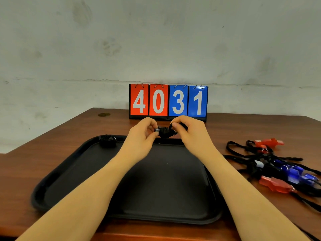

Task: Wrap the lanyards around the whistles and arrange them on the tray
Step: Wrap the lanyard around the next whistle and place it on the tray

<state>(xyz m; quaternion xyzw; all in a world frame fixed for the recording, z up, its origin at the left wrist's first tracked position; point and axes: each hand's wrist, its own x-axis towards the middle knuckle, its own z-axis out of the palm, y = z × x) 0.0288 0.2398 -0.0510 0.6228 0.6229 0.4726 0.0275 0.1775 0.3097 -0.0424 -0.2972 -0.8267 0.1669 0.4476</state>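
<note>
A black tray (73, 173) lies on a brown wooden table (52, 146), seen from above and slightly behind by the person working at it. All positions here are given from the tray.

Both bare forearms reach across the tray to its far rim. Above that rim, the left hand (139, 136) and right hand (189, 134) hold a black whistle (165, 132) between them, raised off the tray. The whistle's long axis runs side to side, parallel to the far rim. The left thumb and fingers are curled, pinching the whistle's left end, where a small grey metal piece shows. The right fingers are curled round the right end, pinching a loop of black lanyard cord at the top. Cord covers most of the whistle, so which end is the mouthpiece cannot be told.

In the tray's far left corner sits one finished black bundle (108, 140), a whistle wound in its lanyard.

To the right of the tray, on the table, lies a tangle of loose black lanyards (243, 150) with unwrapped whistles: a red whistle (269, 142) farthest away, blue whistles (298, 174) nearer, and another red whistle (276, 185) nearest the viewer.

Beyond the tray's far rim stands a flip scoreboard (168, 101) reading 4 0 in red and 3 1 in blue, against a pale wall.
</note>
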